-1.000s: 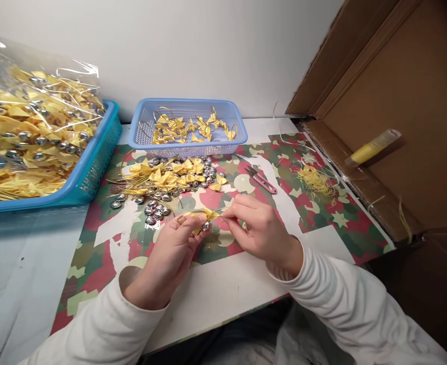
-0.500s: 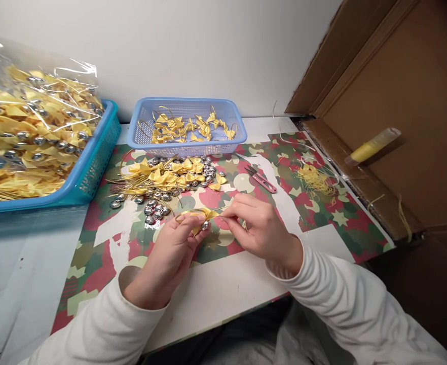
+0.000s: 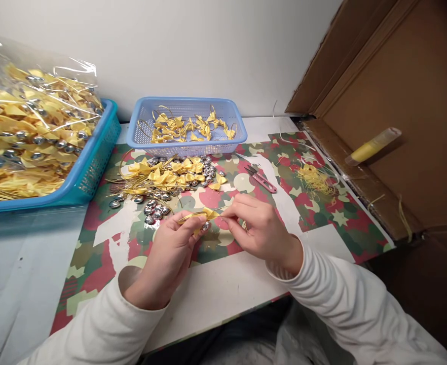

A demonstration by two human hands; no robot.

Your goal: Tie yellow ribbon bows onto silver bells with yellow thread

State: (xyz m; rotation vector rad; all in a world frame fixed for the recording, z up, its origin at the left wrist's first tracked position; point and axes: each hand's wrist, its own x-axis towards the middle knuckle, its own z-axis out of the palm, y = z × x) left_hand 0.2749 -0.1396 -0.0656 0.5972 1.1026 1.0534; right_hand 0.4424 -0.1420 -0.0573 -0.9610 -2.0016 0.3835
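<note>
Over the camouflage-print table mat, your left hand and right hand both pinch one small yellow ribbon bow with gold cord, fingers closed on it. Just behind lies a loose pile of yellow bows and silver beads, then red thread snips and a light-blue plastic basket.

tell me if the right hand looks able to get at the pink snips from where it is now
Probably yes. The pink snips lie in the open on the patterned mat, just beyond the right hand, with nothing between; but that hand is pinching a yellow bow.
</note>
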